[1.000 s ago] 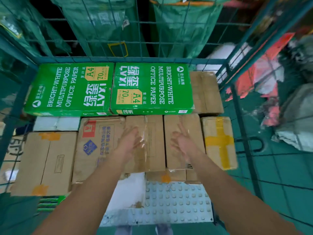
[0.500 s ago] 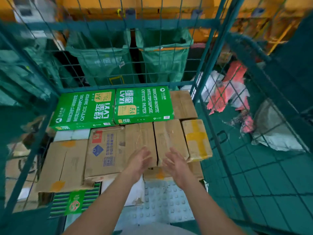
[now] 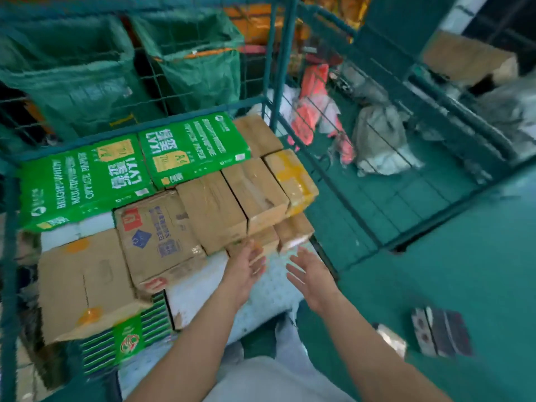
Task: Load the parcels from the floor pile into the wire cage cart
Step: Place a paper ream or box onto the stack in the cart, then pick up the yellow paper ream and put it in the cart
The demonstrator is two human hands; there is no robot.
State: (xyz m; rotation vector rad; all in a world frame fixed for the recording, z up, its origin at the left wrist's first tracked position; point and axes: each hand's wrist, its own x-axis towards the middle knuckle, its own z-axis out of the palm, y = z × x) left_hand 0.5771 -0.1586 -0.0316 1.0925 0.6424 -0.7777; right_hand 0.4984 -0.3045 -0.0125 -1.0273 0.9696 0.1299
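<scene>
Both hands have drawn back from the stacked boxes toward the cart's open front. From the head view, left hand (image 3: 246, 268) and right hand (image 3: 311, 274) hover spread, holding nothing. Two green paper cartons (image 3: 136, 169) and several brown parcels (image 3: 214, 210) fill the wire cage cart (image 3: 282, 68).

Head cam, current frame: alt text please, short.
Both bare hands, left hand and right hand, reach open and empty over cardboard boxes and green office-paper boxes stacked in a teal wire cage cart; loose parcels lie on the floor beyond.
</scene>
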